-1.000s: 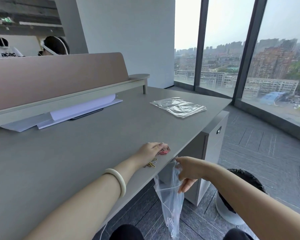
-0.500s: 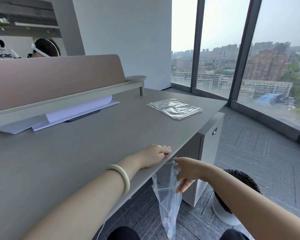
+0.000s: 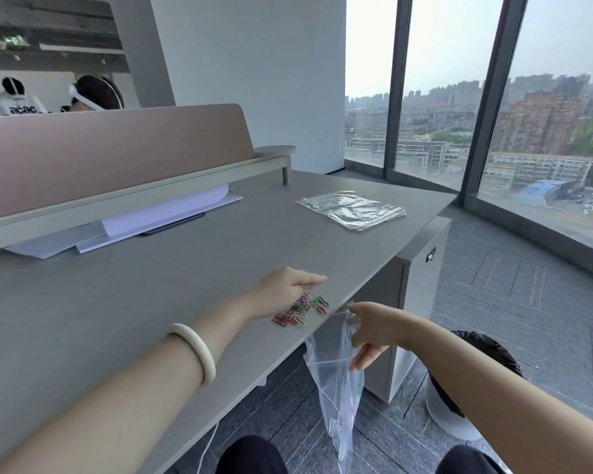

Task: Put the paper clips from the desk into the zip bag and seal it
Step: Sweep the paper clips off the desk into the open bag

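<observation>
Your right hand [image 3: 370, 331] pinches the mouth of the zip bag [image 3: 336, 381], which hangs open just below the near edge of the desk [image 3: 151, 292]. A few clips already lie in its bottom. Your left hand [image 3: 285, 289], fingers spread flat and gripping nothing, rests over the pile of coloured paper clips [image 3: 300, 311] beside that edge. Far right on the desk lies a stack of spare bags [image 3: 351, 209].

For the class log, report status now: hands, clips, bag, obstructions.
Left hand open, flat over coloured paper clips near grey desk edge. Right hand holds clear plastic zip bag below edge. Nothing in the way.
</observation>
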### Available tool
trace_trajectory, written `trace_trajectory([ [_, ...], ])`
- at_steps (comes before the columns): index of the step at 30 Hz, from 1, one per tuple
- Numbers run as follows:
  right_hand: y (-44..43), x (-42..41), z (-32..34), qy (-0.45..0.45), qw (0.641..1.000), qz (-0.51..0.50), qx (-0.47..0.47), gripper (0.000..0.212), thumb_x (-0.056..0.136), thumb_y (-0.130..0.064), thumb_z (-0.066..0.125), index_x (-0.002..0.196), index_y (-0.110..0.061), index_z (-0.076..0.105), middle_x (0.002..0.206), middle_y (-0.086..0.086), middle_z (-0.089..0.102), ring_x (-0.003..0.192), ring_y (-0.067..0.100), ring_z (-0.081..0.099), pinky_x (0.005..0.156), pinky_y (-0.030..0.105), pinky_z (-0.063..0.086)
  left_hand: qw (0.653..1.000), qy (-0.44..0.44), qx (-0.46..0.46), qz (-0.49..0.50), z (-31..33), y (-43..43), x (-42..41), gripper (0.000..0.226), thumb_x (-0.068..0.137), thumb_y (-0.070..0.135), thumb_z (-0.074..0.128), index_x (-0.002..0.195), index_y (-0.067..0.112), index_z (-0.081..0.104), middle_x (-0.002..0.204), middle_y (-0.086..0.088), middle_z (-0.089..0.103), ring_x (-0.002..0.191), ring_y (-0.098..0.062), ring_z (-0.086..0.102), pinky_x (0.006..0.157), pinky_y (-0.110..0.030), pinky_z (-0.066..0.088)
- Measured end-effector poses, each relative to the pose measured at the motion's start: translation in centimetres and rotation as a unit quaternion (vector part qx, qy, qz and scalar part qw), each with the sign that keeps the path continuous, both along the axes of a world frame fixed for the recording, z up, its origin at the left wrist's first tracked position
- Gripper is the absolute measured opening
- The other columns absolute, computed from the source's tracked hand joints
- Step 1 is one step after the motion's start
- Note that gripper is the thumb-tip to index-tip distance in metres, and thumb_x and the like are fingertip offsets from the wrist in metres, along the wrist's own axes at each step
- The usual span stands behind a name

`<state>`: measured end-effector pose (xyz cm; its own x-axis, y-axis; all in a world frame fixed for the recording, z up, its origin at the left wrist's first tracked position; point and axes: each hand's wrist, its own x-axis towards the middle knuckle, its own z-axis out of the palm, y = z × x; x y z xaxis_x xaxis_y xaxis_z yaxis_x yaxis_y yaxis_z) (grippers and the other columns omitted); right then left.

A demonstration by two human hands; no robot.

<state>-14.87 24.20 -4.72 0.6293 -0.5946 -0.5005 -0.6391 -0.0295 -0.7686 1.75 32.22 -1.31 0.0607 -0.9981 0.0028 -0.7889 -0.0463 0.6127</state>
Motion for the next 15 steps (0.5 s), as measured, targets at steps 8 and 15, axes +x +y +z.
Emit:
trace_trajectory([
  [8, 0.2, 0.6, -0.1, 0.023, 0.996, -0.036, 0.085, 0.041, 0.098, -0.007, 0.029, 0.137, 0.005, 0.033, 0.139, -0.003, 0.051, 0.081, 0.012, 0.073, 0.059, 0.013, 0.054, 0.978, -0.175, 0.114, 0.025, -4.6, 1.9, 1.1, 0.074, 0.094, 0.050, 0.031, 0.147, 0.012, -0.003, 0.158, -0.006, -0.008, 0.146, -0.016, -0.007, 0.119, -0.030, -0.004],
  [15, 0.0, 0.4, -0.7, 0.021, 0.999, -0.027, 0.030, 0.047, 0.091, 0.004, 0.043, 0.136, 0.008, 0.029, 0.133, 0.013, 0.056, 0.090, 0.027, 0.071, 0.079, 0.027, 0.058, 0.978, -0.201, 0.048, 0.017, -5.4, -1.7, -0.5, 0.082, 0.090, 0.058, 0.031, 0.147, 0.012, -0.003, 0.159, -0.006, -0.003, 0.147, -0.015, -0.002, 0.122, -0.034, 0.003],
])
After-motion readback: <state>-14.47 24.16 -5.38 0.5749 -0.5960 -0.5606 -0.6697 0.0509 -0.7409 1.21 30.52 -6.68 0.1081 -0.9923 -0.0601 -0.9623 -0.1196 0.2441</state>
